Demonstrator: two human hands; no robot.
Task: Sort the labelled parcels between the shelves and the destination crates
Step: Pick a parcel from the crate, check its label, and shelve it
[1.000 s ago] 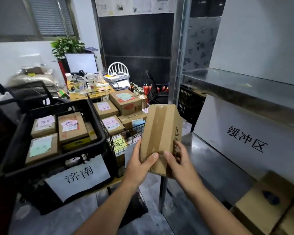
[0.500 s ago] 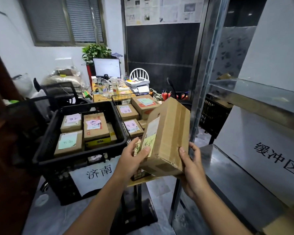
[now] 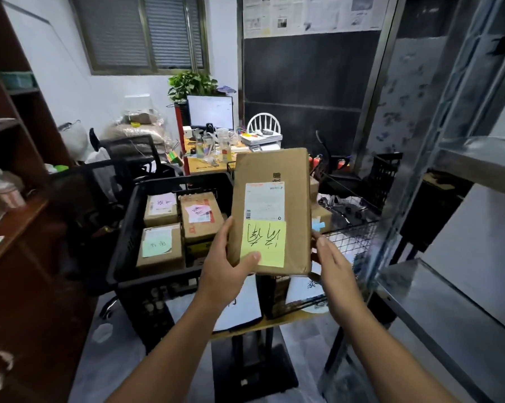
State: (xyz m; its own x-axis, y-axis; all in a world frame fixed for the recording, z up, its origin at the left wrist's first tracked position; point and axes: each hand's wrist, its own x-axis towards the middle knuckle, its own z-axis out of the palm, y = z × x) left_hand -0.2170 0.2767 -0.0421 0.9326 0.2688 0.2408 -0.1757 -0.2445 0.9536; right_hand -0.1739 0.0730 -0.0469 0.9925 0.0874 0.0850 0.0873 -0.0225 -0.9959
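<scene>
Nearest the camera, the left hand (image 3: 225, 266) grips the lower left corner of a brown parcel (image 3: 274, 173), thumb pressed on its yellow note (image 3: 270, 242). The right hand (image 3: 332, 263) holds the lower right edge, fingers hidden behind. The parcel is upright in the air, label side toward the person, in front of a black crate (image 3: 123, 257) and a wire basket (image 3: 353, 239). Labelled boxes (image 3: 161, 248) lie in the crate. A metal shelf (image 3: 449, 315) stands at right. Farther off, a monitor (image 3: 210, 112) sits on a cluttered desk (image 3: 198, 167).
</scene>
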